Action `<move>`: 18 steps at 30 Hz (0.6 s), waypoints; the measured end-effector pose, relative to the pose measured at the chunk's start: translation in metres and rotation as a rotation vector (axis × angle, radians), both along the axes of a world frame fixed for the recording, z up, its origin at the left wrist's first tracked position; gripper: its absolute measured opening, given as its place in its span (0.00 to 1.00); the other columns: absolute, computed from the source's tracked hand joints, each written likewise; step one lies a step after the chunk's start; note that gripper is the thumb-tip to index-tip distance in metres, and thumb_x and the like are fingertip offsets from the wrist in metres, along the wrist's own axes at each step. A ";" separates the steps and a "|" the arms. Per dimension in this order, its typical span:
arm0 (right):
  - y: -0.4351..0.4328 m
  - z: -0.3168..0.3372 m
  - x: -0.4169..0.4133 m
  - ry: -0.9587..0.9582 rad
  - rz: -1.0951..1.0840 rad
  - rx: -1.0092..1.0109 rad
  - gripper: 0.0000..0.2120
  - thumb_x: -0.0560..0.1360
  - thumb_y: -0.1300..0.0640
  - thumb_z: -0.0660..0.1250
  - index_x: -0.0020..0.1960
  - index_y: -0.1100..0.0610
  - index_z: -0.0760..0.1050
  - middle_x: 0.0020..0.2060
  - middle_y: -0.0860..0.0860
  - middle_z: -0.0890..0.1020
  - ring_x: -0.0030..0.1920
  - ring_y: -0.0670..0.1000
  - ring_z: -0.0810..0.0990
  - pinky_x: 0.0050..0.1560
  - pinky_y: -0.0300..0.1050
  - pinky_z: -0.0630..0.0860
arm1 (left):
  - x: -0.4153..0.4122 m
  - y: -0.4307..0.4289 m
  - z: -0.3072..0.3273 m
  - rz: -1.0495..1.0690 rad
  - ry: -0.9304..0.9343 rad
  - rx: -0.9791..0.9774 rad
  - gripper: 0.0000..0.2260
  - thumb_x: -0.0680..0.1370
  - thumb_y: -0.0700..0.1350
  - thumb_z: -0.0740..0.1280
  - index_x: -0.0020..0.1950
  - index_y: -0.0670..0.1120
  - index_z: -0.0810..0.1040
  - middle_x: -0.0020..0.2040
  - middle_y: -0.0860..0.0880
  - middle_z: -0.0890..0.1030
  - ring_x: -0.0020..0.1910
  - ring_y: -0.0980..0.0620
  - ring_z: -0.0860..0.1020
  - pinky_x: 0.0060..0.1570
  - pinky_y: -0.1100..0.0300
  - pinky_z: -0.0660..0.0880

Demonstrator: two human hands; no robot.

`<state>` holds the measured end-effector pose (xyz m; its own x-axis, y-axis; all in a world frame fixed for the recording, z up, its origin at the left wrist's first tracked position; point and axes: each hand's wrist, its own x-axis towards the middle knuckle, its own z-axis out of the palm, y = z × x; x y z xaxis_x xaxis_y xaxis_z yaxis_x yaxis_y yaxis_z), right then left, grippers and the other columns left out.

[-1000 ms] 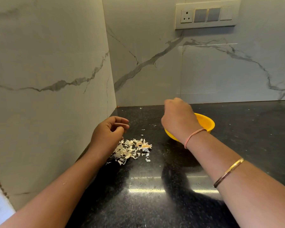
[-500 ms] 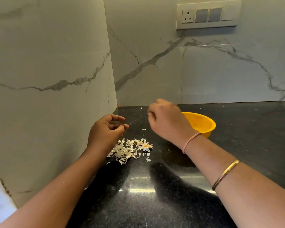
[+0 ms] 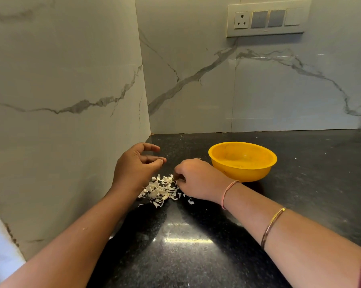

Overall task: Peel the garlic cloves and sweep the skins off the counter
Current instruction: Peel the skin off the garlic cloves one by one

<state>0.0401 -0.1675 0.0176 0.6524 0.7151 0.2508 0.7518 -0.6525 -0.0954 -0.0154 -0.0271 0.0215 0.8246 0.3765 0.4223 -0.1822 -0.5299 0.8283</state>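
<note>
A pile of pale garlic skins [image 3: 159, 190] lies on the black counter [image 3: 196, 256] near the left wall. My left hand [image 3: 135, 165] hovers just behind the pile, fingers loosely curled and thumb tip near a fingertip, with nothing visible in it. My right hand [image 3: 196, 180] is down at the pile's right edge. Its curled fingertips pinch a small garlic clove there, mostly hidden under the fingers. A yellow bowl [image 3: 243, 173] stands right of that hand; its inside looks bare apart from small specks.
Marble walls meet in a corner behind the pile, with the left wall close to my left hand. A switch and socket panel [image 3: 267, 19] sits high on the back wall. A few skin flecks [image 3: 191, 202] lie loose beside the pile.
My right hand has come from over the yellow bowl, moving left and down to the right edge of the skin pile. My left hand has barely moved.
</note>
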 end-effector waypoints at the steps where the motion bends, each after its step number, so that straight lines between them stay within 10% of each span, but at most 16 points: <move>1: 0.001 -0.001 0.001 0.012 -0.003 0.004 0.08 0.77 0.59 0.61 0.53 0.58 0.76 0.51 0.56 0.79 0.52 0.55 0.76 0.48 0.44 0.72 | 0.000 0.000 0.000 -0.002 -0.001 -0.005 0.11 0.72 0.42 0.73 0.47 0.55 0.75 0.39 0.56 0.84 0.43 0.57 0.82 0.51 0.53 0.78; 9: -0.002 -0.002 0.006 -0.051 0.015 0.362 0.06 0.76 0.58 0.63 0.51 0.57 0.76 0.45 0.51 0.78 0.46 0.50 0.76 0.42 0.40 0.71 | 0.003 0.002 -0.002 0.004 0.003 -0.013 0.12 0.68 0.46 0.76 0.46 0.54 0.77 0.37 0.52 0.83 0.41 0.53 0.81 0.45 0.56 0.77; 18: 0.001 0.000 0.009 0.435 -0.001 0.893 0.05 0.74 0.62 0.69 0.44 0.54 0.74 0.37 0.55 0.82 0.41 0.53 0.82 0.48 0.54 0.80 | 0.000 -0.004 0.000 -0.088 -0.011 0.060 0.10 0.75 0.40 0.68 0.42 0.57 0.79 0.40 0.56 0.82 0.40 0.58 0.80 0.39 0.65 0.74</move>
<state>0.0487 -0.1666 0.0178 0.8160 0.3799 0.4356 0.5341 -0.2073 -0.8196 -0.0158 -0.0310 0.0215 0.8487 0.2767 0.4508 -0.2387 -0.5602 0.7932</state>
